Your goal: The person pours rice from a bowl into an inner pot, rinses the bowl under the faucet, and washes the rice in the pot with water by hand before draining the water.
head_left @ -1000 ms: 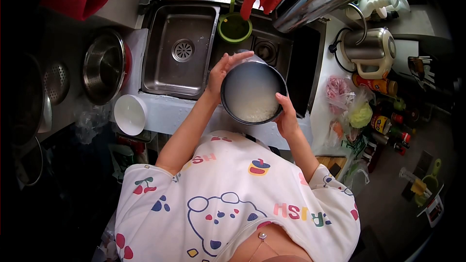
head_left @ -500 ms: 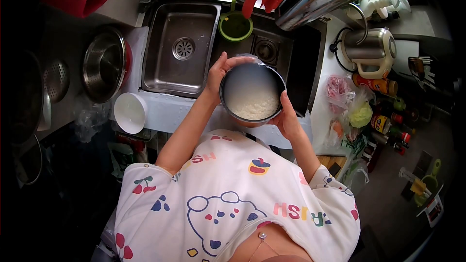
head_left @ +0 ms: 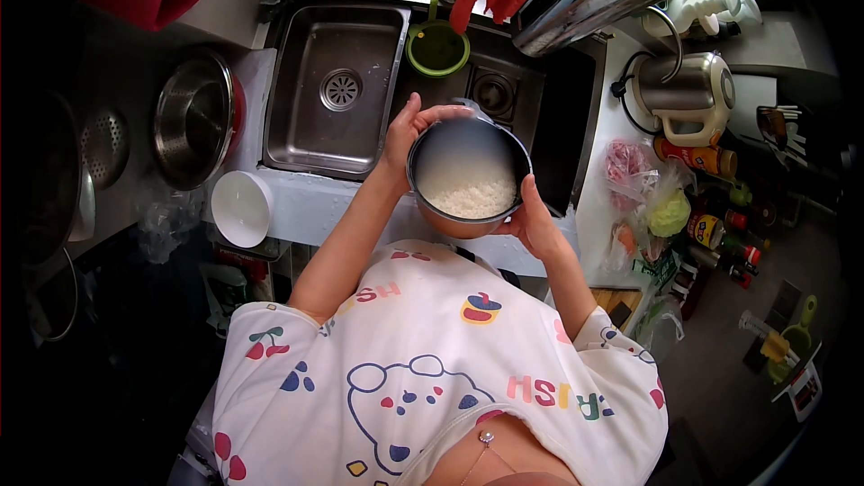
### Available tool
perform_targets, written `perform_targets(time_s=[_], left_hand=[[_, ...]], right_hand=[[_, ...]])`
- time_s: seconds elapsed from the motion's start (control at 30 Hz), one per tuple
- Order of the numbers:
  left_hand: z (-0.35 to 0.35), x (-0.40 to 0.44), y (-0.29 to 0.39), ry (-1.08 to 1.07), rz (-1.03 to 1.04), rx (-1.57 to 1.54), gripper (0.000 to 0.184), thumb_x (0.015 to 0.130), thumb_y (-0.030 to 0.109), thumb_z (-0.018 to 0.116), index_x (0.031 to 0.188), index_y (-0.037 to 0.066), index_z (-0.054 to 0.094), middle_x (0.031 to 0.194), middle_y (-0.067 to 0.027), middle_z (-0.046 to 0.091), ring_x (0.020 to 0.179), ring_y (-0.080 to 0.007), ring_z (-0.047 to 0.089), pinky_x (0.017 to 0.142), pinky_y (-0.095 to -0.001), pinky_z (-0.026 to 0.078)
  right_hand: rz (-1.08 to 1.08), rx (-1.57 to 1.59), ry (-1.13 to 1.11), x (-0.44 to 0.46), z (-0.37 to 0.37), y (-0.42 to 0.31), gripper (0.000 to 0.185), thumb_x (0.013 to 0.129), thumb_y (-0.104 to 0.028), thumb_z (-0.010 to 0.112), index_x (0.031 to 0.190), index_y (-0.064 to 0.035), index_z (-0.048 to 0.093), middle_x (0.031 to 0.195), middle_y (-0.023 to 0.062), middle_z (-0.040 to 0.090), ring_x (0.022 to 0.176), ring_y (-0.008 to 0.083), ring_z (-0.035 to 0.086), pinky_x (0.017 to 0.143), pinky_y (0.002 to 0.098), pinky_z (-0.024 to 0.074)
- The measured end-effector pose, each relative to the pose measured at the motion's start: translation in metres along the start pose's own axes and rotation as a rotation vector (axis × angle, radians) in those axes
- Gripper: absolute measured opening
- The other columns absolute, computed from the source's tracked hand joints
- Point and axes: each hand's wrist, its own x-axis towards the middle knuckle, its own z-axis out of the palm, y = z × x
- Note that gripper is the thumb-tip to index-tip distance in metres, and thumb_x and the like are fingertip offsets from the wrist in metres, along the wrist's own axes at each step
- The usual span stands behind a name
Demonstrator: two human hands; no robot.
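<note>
Between my two hands is a dark-lined rice cooker pot [head_left: 454, 227] with a coppery outside, tilted away from me above the sink's front edge. White rice [head_left: 479, 198] gathers at its near side, and cloudy water [head_left: 454, 148] covers the far part. My left hand [head_left: 407, 139] grips the rim at the far left, thumb raised and fingers along the edge. On the right side my right hand [head_left: 531, 220] clasps the pot, its thumb near the rim. Something pale and translucent, apparently pouring water [head_left: 477, 110], shows at the far rim.
A steel sink basin [head_left: 306, 139] lies left of the pot; a green strainer [head_left: 438, 49] sits beyond it. A white bowl [head_left: 241, 209] and a steel basin [head_left: 189, 121] stand left. To the right are a kettle [head_left: 688, 90], bagged vegetables [head_left: 666, 207] and several bottles.
The pot tips slightly further away from me, showing more of its coppery outside. More of the pale translucent patch shows at the far rim. Both hands keep their hold.
</note>
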Motion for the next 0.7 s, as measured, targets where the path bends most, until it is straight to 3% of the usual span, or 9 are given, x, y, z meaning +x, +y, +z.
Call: perform_targets(time_s=[0.07, 0.17, 0.3, 0.37, 0.57, 0.7], left_hand=[[-0.006, 0.001, 0.000, -0.049, 0.005, -0.009, 0.075, 0.100, 0.054, 0.019, 0.123, -0.006, 0.056, 0.116, -0.0185, 0.063, 0.110, -0.0265, 0.061, 0.099, -0.0380, 0.046], [-0.009, 0.002, 0.001, -0.076, -0.005, -0.020, 0.075, 0.100, 0.055, 0.019, 0.125, -0.007, 0.055, 0.118, -0.0194, 0.062, 0.112, -0.0272, 0.060, 0.101, -0.0384, 0.045], [-0.003, 0.000, 0.004, -0.003, -0.017, -0.021, 0.079, 0.099, 0.057, 0.015, 0.118, -0.005, 0.060, 0.113, -0.0187, 0.065, 0.106, -0.0279, 0.063, 0.097, -0.0391, 0.049], [-0.008, 0.000, 0.003, -0.038, -0.019, -0.039, 0.078, 0.099, 0.056, 0.017, 0.123, -0.006, 0.056, 0.116, -0.0194, 0.063, 0.110, -0.0278, 0.061, 0.099, -0.0391, 0.047], [-0.012, -0.002, 0.004, 0.019, -0.034, -0.048, 0.078, 0.099, 0.056, 0.016, 0.125, -0.006, 0.055, 0.118, -0.0194, 0.063, 0.110, -0.0281, 0.061, 0.100, -0.0394, 0.046], [-0.008, -0.006, 0.007, 0.043, -0.034, -0.029, 0.078, 0.099, 0.056, 0.016, 0.124, -0.006, 0.055, 0.117, -0.0193, 0.063, 0.110, -0.0285, 0.061, 0.099, -0.0397, 0.047]], right_hand=[[-0.017, -0.030, -0.007, -0.001, -0.001, 0.001, 0.088, 0.086, -0.074, 0.043, 0.146, -0.0134, 0.020, 0.124, 0.0136, 0.048, 0.093, 0.0182, 0.058, 0.081, 0.0411, 0.0569], [-0.063, -0.067, -0.024, -0.006, 0.003, -0.006, 0.079, 0.092, -0.058, 0.051, 0.145, -0.0066, 0.023, 0.134, 0.0169, 0.046, 0.112, 0.0285, 0.059, 0.087, 0.0464, 0.0555], [-0.078, -0.164, -0.005, -0.006, 0.005, -0.007, 0.080, 0.090, -0.049, 0.060, 0.144, -0.0069, 0.021, 0.134, 0.0158, 0.044, 0.109, 0.0268, 0.060, 0.085, 0.0455, 0.0569], [-0.101, -0.207, -0.033, -0.009, 0.006, -0.011, 0.078, 0.090, -0.045, 0.062, 0.144, -0.0066, 0.021, 0.134, 0.0157, 0.044, 0.108, 0.0266, 0.060, 0.084, 0.0447, 0.0572], [-0.056, -0.184, 0.016, -0.006, 0.012, -0.013, 0.069, 0.093, -0.037, 0.059, 0.143, -0.0057, 0.023, 0.133, 0.0156, 0.045, 0.109, 0.0267, 0.060, 0.083, 0.0422, 0.0579], [-0.018, -0.235, 0.051, -0.008, 0.017, -0.017, 0.068, 0.094, -0.039, 0.057, 0.142, -0.0049, 0.024, 0.131, 0.0152, 0.047, 0.107, 0.0259, 0.061, 0.083, 0.0411, 0.0579]])
